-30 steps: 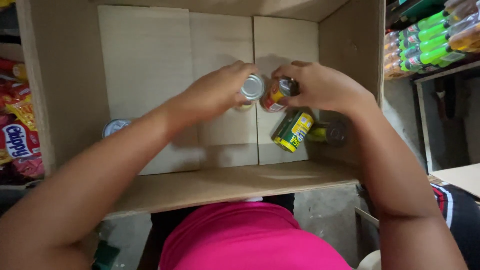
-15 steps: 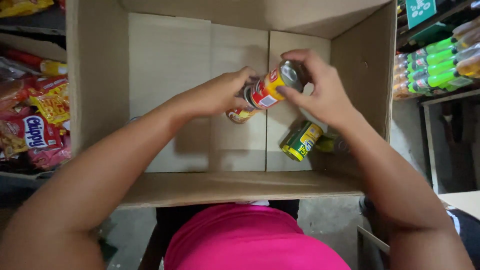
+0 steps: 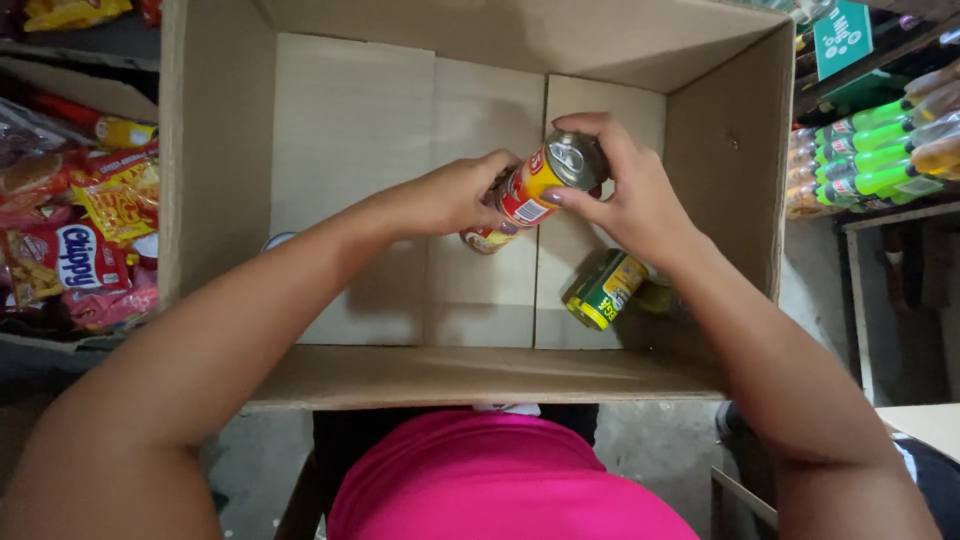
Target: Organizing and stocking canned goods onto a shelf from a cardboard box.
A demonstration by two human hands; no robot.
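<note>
Over the open cardboard box, the right hand has its grip clamped on a tilted red and yellow can, silver top pointing to 2 o'clock. The left hand closes on that can's lower end and a 2nd can beneath. A green and yellow can lies on the box floor at 5 o'clock.

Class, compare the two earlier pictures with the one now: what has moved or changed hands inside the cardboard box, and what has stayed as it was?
The right hand has tilted its red and yellow can and lifted it above the second can, which the left hand has lowered toward the box floor. Neither can was let go. The green and yellow can stayed lying on its side at the right.
</note>
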